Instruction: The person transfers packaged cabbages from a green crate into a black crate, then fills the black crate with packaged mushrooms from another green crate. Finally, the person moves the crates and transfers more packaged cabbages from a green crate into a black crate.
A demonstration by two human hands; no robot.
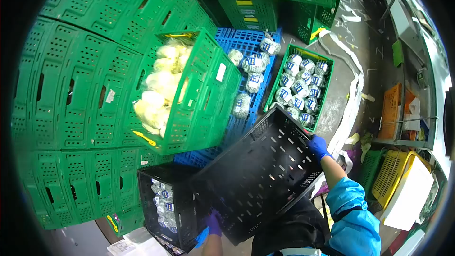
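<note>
A large black plastic crate with slotted sides hangs tilted in front of me, its inside bare. My right hand, in a blue-purple glove, is closed on the crate's far right end. At the near left end, my left hand is gloved too and grips the crate's edge, its fingers partly hidden. Just beside that hand is a bright blue piece, perhaps a cuff. To the left stands another black crate holding several net-wrapped round items with blue labels. Past my right hand sits a green crate filled with the same netted items.
Stacked green crates form a wall on the left. A tilted green crate holds bagged pale vegetables. Loose netted items lie on a blue pallet. More green crates stand behind; a yellow crate is at right.
</note>
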